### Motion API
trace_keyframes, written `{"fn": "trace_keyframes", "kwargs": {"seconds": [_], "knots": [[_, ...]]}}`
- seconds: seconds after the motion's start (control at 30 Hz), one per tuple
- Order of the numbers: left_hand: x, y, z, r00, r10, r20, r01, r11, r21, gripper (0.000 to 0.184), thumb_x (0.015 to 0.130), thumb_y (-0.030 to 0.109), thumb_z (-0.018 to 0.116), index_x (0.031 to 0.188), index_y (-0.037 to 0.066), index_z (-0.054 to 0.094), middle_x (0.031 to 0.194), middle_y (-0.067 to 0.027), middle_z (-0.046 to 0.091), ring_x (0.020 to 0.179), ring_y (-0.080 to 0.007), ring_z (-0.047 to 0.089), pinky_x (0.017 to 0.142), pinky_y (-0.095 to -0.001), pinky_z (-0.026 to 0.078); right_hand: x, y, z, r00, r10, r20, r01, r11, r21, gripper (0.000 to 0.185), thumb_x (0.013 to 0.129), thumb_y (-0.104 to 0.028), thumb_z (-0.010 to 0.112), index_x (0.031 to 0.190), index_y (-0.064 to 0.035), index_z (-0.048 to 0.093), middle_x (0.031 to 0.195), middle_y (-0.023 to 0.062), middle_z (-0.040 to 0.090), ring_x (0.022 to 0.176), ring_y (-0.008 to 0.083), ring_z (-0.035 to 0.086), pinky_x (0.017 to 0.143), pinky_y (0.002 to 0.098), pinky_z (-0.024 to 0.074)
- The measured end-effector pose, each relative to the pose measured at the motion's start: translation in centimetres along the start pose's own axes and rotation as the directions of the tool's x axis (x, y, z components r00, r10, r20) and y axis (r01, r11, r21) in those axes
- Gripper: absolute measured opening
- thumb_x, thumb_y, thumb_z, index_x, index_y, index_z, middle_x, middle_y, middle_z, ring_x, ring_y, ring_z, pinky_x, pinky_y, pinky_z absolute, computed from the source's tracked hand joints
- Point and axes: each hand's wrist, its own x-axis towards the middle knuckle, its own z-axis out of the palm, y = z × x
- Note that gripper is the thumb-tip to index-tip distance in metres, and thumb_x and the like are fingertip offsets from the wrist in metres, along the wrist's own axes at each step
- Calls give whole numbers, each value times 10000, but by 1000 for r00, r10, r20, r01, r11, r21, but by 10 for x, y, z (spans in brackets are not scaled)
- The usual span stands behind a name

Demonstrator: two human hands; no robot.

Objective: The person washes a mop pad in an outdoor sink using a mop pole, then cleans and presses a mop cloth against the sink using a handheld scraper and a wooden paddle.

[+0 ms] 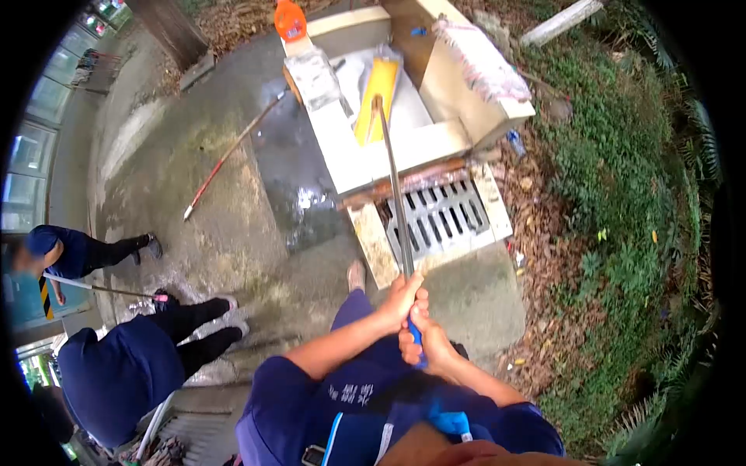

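Note:
My left hand (401, 303) is wrapped round the long pole of a mop (398, 210), which has a flat yellow head. Just below it, my right hand (429, 340) grips the blue end of the same pole. The yellow head (381, 81) lies tilted inside a pale basin (404, 147), against its white bottom. Between me and the basin, a grey metal drain grate (439, 221) is set in the ground under the pole.
An orange bottle (291, 22) and a grey cloth (317, 78) sit on the basin's left wall; a whitish cloth (482, 62) drapes its right side. A red-and-white pole (225, 159) leans there. Two people in dark clothes (124, 373) are at left. Plants (622, 179) border the right.

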Motion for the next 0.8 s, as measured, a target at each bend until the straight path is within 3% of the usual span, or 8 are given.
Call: {"fn": "trace_keyframes", "kwargs": {"seconds": [0.1,0.2,0.3,0.37,0.43,0.5,0.67,0.8], "knots": [[76,48,-9,959,274,-78,-227,901,370,410,880,408,463,611,101,506,558,5,473,456,-96,422,415,-272,332,54,-58,11,965,-244,-97,236,967,-94,325,853,-454,510,754,-151,448,522,-20,427,350,84,359,311,245,269],[129,93,-17,974,228,9,-198,825,530,425,876,455,452,625,117,508,549,31,436,493,-100,387,434,-273,319,117,-103,-2,915,-304,265,302,952,48,352,827,-454,556,664,-150,483,487,-53,414,350,57,345,317,214,252],[82,46,-18,933,359,-36,-331,890,314,356,875,451,474,696,144,498,651,50,466,584,-88,427,492,-271,359,74,-60,2,963,-270,-20,268,960,-78,314,843,-448,532,750,-150,498,539,-40,448,388,64,375,344,216,291],[25,-1,-16,984,127,-129,-118,990,75,299,884,427,482,776,149,503,621,50,427,533,-82,397,455,-232,327,36,23,-7,913,-389,-125,378,920,-100,304,851,-453,514,825,-151,495,575,-30,466,413,67,394,357,219,310],[-10,2,-6,982,-47,185,74,988,-139,302,879,415,491,751,142,494,573,44,413,463,-90,393,415,-234,310,55,7,-4,798,-583,-155,564,812,-151,310,854,-460,504,861,-150,488,589,-25,470,424,68,402,361,221,317],[56,31,-18,993,33,111,-40,998,56,323,875,430,485,738,138,492,574,35,418,460,-95,392,413,-240,309,55,-42,1,973,-218,-79,201,962,-184,326,862,-471,484,876,-146,476,571,-29,451,397,66,377,346,215,302],[140,71,-28,908,417,-33,-352,804,480,437,860,463,454,593,117,456,543,0,435,458,-150,406,407,-337,313,133,-89,-23,940,-295,174,299,954,0,364,866,-451,497,689,-142,421,486,-43,380,348,54,324,311,215,240],[30,7,-12,981,135,-136,-115,982,151,401,874,531,418,967,145,477,665,16,442,590,-92,425,532,-260,385,11,-12,7,995,-97,15,97,995,-5,325,888,-421,467,784,-118,416,536,-30,410,350,73,326,321,218,253]]}}
